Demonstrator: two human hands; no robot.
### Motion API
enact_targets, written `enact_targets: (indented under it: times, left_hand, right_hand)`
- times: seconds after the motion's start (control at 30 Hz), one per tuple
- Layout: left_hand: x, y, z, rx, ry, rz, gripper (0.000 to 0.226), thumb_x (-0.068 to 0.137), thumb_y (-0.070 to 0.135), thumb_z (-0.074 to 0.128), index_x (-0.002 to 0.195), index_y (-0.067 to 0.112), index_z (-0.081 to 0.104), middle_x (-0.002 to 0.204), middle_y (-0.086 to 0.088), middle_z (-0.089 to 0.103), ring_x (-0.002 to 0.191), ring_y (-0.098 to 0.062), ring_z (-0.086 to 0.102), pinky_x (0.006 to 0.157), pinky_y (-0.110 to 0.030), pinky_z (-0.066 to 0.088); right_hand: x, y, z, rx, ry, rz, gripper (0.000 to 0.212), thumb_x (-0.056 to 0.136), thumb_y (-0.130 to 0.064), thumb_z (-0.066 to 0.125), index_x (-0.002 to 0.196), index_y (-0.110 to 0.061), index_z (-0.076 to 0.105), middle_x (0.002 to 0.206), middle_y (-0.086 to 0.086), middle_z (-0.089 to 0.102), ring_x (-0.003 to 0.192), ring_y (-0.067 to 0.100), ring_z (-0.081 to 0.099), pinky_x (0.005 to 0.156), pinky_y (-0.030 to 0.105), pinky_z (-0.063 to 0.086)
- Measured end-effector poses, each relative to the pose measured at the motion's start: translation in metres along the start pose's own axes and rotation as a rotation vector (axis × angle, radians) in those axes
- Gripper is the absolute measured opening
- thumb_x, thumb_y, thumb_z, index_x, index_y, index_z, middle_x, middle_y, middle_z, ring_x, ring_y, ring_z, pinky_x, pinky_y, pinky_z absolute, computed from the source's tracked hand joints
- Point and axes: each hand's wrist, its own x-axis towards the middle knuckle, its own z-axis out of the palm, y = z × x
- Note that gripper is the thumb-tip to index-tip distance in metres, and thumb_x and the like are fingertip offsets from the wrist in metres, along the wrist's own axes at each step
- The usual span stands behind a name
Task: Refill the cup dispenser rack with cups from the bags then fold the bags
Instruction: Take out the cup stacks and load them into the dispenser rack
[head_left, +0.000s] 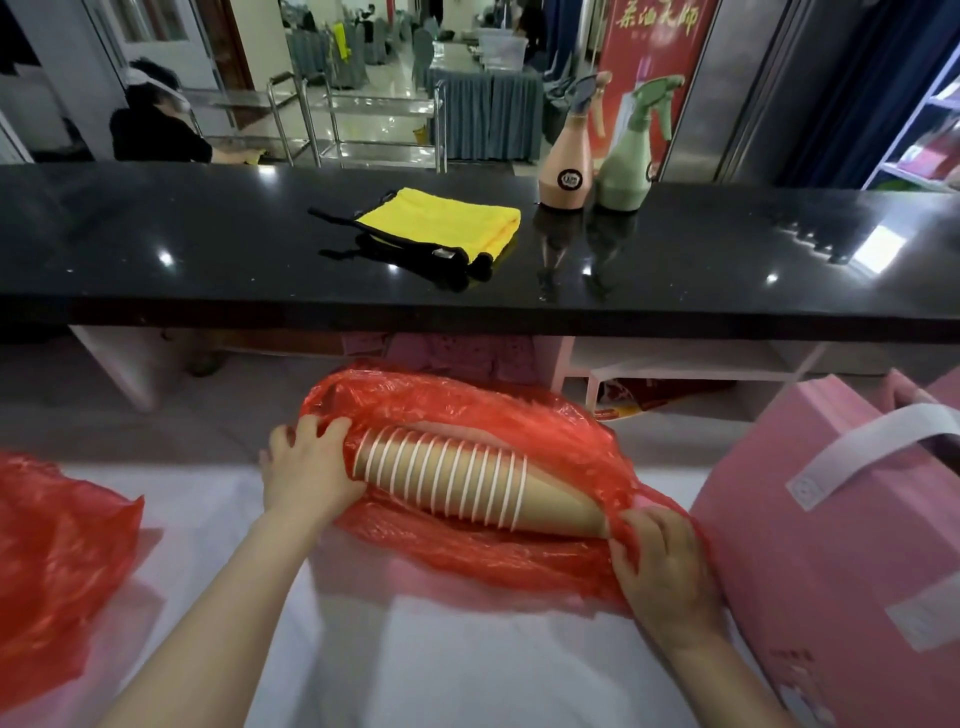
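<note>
A nested stack of brown paper cups (457, 480) lies on its side inside the open red plastic bag (467, 551) on the white table (441, 649). The left hand (306, 467) has its fingers at the stack's rim end; the right hand (662, 566) has its fingers at the base end. A second red plastic bag (57, 551) lies left of the left fingers, a pink handled box (831, 551) just right of the right fingers. Beyond both, a black counter (208, 234) carries a yellow cloth (441, 218) and two spray bottles (623, 150).
</note>
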Motion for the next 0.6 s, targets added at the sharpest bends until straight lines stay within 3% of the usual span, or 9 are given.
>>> enact_targets:
  times: [0.07,0.17,0.3,0.37,0.5,0.6]
  left_hand:
    - [0.004,-0.002,0.000,-0.055,-0.032,0.005,0.081,0.069,0.038,0.073,0.140,0.029,0.036,0.142,-0.009,0.030,0.123,-0.043,0.036,0.105,-0.052,0.035]
    - [0.009,-0.001,0.000,-0.119,-0.089,0.010,0.084,0.068,0.030,0.076,0.141,0.026,0.034,0.138,-0.012,0.025,0.117,-0.045,0.041,0.100,-0.049,0.039]
    - [0.013,-0.001,0.002,-0.103,-0.065,0.018,0.077,0.071,0.023,0.072,0.138,0.027,0.035,0.135,-0.011,0.025,0.113,-0.044,0.042,0.095,-0.048,0.043]
    - [0.014,-0.001,0.004,-0.098,-0.052,0.022,0.074,0.072,0.022,0.072,0.136,0.027,0.036,0.134,-0.013,0.024,0.112,-0.045,0.044,0.093,-0.048,0.043]
    - [0.018,-0.004,0.005,-0.091,-0.053,0.010,0.070,0.074,0.022,0.069,0.134,0.028,0.034,0.134,-0.017,0.024,0.106,-0.046,0.048,0.089,-0.047,0.045]
    - [0.022,-0.009,0.003,-0.058,-0.060,0.031,0.070,0.076,0.019,0.066,0.137,0.030,0.032,0.131,-0.020,0.032,0.102,-0.046,0.052,0.085,-0.045,0.046]
  right_hand:
    - [-0.002,0.005,0.000,-0.021,0.074,-0.179,0.023,0.084,-0.023,0.055,0.107,-0.021,0.062,0.112,0.006,0.056,0.103,0.029,0.054,0.088,0.045,0.046]
    - [0.010,0.005,0.003,-0.014,-0.015,-0.277,0.031,0.082,-0.019,0.058,0.110,-0.020,0.071,0.120,0.003,0.064,0.110,0.027,0.055,0.093,0.046,0.044]
    - [0.035,0.009,0.008,0.044,-0.389,-0.034,0.066,0.064,-0.015,0.078,0.127,-0.018,0.060,0.127,0.004,0.061,0.116,0.030,0.057,0.099,0.046,0.045]
    - [0.043,0.009,0.009,0.130,-0.546,0.155,0.070,0.060,-0.024,0.076,0.127,-0.029,0.054,0.123,-0.002,0.062,0.114,0.024,0.056,0.096,0.039,0.046]
    - [0.053,0.008,0.014,0.289,-0.641,0.308,0.060,0.050,-0.037,0.068,0.108,-0.042,0.052,0.103,-0.015,0.062,0.096,0.014,0.059,0.079,0.034,0.049]
    - [0.061,0.007,0.013,0.322,-0.645,0.223,0.056,0.045,-0.052,0.074,0.096,-0.044,0.054,0.091,-0.019,0.060,0.085,0.009,0.058,0.071,0.028,0.046]
